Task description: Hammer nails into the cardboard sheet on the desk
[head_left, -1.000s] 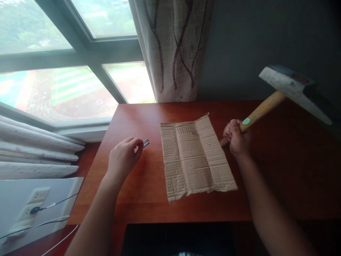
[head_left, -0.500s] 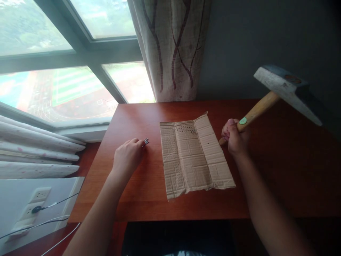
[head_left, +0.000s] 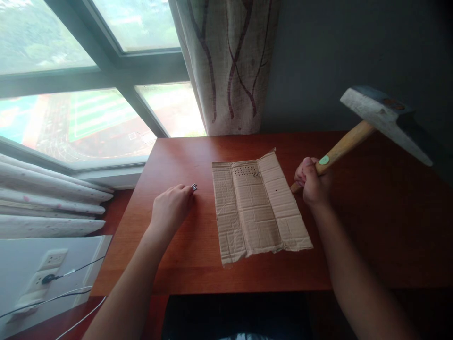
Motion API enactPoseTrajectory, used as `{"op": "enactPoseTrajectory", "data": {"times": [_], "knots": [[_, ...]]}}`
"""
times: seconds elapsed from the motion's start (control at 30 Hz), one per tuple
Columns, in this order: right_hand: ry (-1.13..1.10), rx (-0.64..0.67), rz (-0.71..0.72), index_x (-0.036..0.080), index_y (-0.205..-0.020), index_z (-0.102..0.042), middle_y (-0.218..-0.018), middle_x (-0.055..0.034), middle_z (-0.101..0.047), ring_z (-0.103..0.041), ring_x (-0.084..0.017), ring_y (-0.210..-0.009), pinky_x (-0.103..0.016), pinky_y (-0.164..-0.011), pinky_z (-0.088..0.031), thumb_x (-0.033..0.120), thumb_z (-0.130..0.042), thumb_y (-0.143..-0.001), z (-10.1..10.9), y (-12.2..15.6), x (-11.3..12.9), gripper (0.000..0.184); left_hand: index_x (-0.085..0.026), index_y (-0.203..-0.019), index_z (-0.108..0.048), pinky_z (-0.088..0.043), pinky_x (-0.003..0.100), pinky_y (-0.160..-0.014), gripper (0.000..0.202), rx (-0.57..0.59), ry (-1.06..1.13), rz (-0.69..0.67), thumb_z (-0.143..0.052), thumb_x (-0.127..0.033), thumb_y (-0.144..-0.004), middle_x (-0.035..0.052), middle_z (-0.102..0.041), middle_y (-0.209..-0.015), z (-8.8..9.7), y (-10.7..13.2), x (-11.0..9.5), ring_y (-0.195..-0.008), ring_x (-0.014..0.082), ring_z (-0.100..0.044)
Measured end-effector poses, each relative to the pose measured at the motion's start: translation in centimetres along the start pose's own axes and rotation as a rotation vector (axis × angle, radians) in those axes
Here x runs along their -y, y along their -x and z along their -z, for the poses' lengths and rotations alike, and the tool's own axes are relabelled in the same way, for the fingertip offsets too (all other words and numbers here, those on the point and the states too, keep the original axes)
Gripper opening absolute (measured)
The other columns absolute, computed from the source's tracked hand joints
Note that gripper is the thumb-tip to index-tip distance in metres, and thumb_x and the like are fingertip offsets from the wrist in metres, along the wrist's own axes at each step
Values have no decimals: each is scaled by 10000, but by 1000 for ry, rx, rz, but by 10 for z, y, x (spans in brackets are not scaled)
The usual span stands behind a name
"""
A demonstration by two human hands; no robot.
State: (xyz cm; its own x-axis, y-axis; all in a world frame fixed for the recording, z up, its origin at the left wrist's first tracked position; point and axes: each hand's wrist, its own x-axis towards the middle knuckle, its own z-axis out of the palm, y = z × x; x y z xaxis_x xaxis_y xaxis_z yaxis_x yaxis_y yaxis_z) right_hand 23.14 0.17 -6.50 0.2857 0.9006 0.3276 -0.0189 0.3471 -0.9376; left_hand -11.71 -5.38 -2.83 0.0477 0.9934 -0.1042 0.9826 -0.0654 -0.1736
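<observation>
My left hand (head_left: 172, 206) is closed around a small bunch of metal nails (head_left: 194, 187), whose shiny ends poke out past the fingertips; the rest of them is hidden in the fist. It is over the table, left of a creased cardboard sheet (head_left: 258, 208). Rows of small dark holes and a dark mark show near the sheet's far edge, and one more dark spot is on its right panel. To the right of the cardboard, my right hand (head_left: 313, 182) grips a hammer (head_left: 378, 111) by its wooden handle, the steel head raised up and to the right.
The reddish-brown wooden table (head_left: 184, 269) spans the view. Behind it hang a patterned curtain (head_left: 237, 66) and a dark wall (head_left: 339, 52). A window (head_left: 106, 118) is at the left, above another curtain (head_left: 49, 196). Wall sockets (head_left: 46, 271) with cables are at lower left.
The hammer's head has shifted slightly right. My left hand has turned or moved very slightly, with the nails still in it. The cardboard lies as before.
</observation>
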Motion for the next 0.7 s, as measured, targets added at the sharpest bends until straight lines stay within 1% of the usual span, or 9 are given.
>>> {"op": "enactPoseTrajectory", "data": {"times": [0.17, 0.33, 0.47, 0.7], "knots": [[2, -1, -8, 219, -548, -366, -458, 65, -337, -330, -67, -393, -235, -373, -230, 559, -657, -891, 0, 1, 1, 564, -224, -982, -705, -271, 296, -525, 289, 14, -10, 34, -424, -291, -994, 69, -724, -1005, 2, 0, -2, -869, 232, -687], [5, -3, -2, 217, -547, -375, -463, 64, -342, -329, -67, -397, -236, -377, -234, 546, -656, -899, 1, 1, 0, 558, -222, -995, -713, -295, 288, -531, 311, 29, -6, 56, -410, -294, -1000, 78, -724, -1035, 5, 1, -3, -877, 226, -687], [1, 0, -4, 216, -550, -378, -466, 65, -343, -335, -66, -396, -238, -377, -229, 533, -659, -903, 1, 0, 1, 552, -223, -993, -707, -269, 296, -524, 299, 19, -2, 58, -414, -282, -992, 72, -718, -1022, 6, 1, -4, -865, 230, -684], [2, -1, 9, 218, -540, -369, -461, 66, -335, -343, -67, -393, -235, -372, -237, 540, -654, -904, 0, 0, 0, 564, -225, -959, -710, -252, 299, -523, 331, 7, -1, 48, -389, -298, -1002, 69, -717, -1002, -1, -1, -1, -847, 230, -677]]}}
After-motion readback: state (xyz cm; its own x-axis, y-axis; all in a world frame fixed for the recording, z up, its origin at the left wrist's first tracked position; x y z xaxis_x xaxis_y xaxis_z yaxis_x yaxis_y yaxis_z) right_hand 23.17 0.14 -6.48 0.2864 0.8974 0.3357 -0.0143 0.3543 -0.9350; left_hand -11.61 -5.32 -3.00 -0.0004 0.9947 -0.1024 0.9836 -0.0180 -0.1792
